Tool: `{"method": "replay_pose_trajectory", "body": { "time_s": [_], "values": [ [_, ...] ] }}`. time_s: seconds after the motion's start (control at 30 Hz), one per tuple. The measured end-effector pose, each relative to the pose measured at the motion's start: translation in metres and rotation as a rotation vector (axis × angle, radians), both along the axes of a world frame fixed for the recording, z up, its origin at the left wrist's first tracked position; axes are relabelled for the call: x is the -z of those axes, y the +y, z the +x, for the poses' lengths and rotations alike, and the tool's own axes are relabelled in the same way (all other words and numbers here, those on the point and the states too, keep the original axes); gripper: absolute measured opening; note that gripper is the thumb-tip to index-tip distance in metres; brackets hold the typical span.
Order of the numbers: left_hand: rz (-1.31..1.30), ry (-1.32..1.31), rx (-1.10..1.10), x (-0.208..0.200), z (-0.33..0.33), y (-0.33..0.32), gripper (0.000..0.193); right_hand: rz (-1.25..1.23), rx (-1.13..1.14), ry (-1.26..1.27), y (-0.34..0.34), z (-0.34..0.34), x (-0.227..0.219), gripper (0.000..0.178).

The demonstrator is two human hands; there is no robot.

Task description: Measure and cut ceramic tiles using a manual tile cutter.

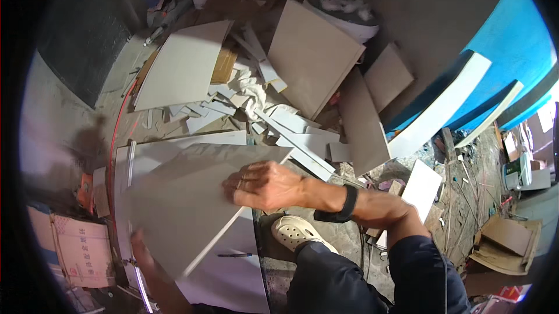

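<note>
A grey-beige tile (186, 197) is tilted above a larger pale tile (227, 285) lying on the floor. My right hand (265, 186), with a ring on one finger, is closed at the tile's right edge, its fingers curled against the upper face. At the tile's lower left edge my left hand (148, 258) grips it, blurred and partly hidden by the tile. A dark pen (234, 254) lies on the pale tile, close to its right edge. Along the left side runs a thin metal bar (131, 162), partly covered.
Large tiles (186, 63) and an upright tile (311, 52) stand beyond a heap of cut strips (303, 154). My clog (297, 233) is right of the pale tile. A cardboard box (81, 250) sits left. Tile pieces lean by a blue sheet (506, 40).
</note>
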State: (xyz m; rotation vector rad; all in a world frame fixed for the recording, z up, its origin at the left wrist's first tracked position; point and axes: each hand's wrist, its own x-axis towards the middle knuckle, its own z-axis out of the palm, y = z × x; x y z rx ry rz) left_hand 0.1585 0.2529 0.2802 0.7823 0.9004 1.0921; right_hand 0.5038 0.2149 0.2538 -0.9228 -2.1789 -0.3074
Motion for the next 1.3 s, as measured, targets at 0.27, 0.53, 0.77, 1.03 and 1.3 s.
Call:
{"method": "replay_pose_trajectory", "body": {
  "time_s": [0.27,0.53,0.77,1.03,1.3],
  "values": [
    [0.091,-0.428,0.555,-0.07,0.123,0.049,0.073,-0.199,0.384,-0.09,-0.024,0.093,-0.201,0.032],
    [0.084,0.529,0.671,0.058,0.022,-0.012,0.059,-0.389,0.902,0.131,0.012,0.184,-0.286,0.042],
    [-0.053,0.567,0.251,0.064,-0.116,0.01,0.057,-0.41,1.099,0.015,0.075,0.246,-0.268,0.041],
    [-0.091,0.829,0.116,0.093,-0.201,0.001,0.054,-0.374,1.2,-0.055,0.145,0.307,-0.204,0.047],
    [-0.225,0.768,0.122,0.142,-0.256,-0.013,0.053,-0.527,1.205,-0.063,0.172,0.331,-0.167,0.052]
  ]
}}
